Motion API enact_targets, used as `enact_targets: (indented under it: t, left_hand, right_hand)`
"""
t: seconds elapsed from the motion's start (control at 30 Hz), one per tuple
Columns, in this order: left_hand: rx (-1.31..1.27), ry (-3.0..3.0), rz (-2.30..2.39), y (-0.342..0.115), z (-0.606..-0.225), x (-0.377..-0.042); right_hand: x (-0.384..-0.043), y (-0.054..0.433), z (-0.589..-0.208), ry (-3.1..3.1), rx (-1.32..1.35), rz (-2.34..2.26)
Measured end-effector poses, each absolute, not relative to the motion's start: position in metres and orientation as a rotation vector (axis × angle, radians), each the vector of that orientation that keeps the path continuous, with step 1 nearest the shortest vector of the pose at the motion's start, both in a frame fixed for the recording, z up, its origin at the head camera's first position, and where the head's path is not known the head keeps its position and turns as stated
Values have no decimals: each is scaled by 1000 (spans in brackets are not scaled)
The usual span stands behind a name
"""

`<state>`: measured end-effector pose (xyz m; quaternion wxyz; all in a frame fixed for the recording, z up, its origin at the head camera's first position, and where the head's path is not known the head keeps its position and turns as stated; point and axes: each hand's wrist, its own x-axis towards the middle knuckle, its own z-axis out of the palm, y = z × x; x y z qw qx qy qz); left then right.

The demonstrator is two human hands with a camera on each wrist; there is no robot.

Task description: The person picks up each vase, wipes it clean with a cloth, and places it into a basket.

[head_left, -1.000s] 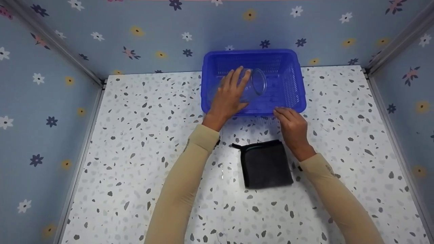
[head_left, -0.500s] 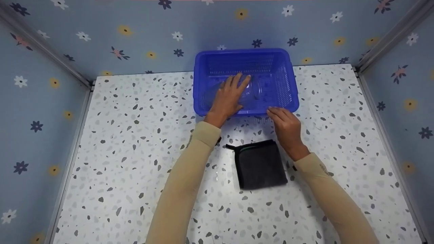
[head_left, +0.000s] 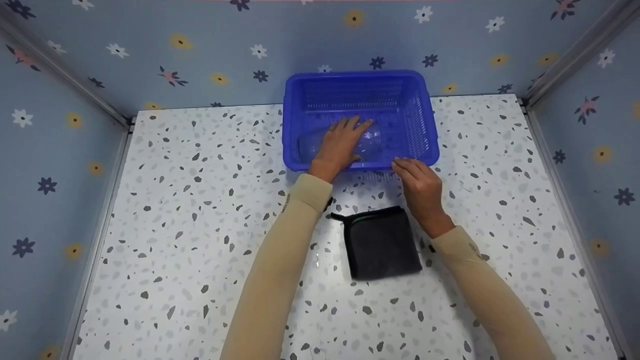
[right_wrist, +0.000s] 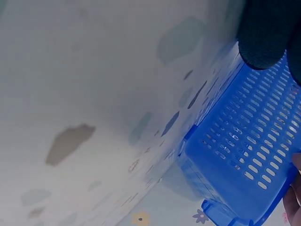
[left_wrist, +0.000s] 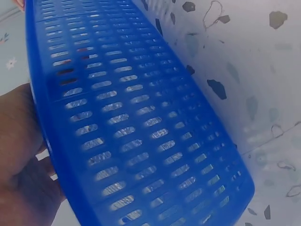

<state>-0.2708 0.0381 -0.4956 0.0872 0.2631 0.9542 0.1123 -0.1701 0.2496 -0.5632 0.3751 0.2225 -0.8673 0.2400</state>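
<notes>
A clear glass jar (head_left: 370, 142) lies on its side in the blue plastic basket (head_left: 357, 75). My left hand (head_left: 340, 145) reaches over the front rim and holds the jar, fingers spread over its top and thumb on the near side. The basket's slotted wall (left_wrist: 136, 113) hides most of the jar in the left wrist view. With the fingertips of my right hand (head_left: 419, 182) I pinch the basket's front rim near its right corner. In front of the basket lies a folded dark grey cloth (head_left: 384, 245) with black edging and a small loop.
The basket stands at the back of the white speckled table (head_left: 200, 225), close to the flowered back panel (head_left: 220, 45). Flowered side panels rise to the left and right. A dark fuzzy edge (right_wrist: 261, 35) fills the top corner of the right wrist view.
My left hand has lowered the jar from a tilt down onto the basket floor. My right hand keeps its pinch on the rim. The head view has shifted slightly.
</notes>
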Motion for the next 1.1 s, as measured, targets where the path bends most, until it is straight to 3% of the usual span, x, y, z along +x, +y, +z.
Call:
enact_targets:
  t: [0.6, 1.1]
  left_hand:
    - [721, 2701, 482, 28, -498, -268]
    - [727, 2845, 850, -23, -514, -228]
  right_hand:
    - [-174, 260, -563, -2297, 576, 661]
    - [-161, 296, -559, -2331, 484, 743]
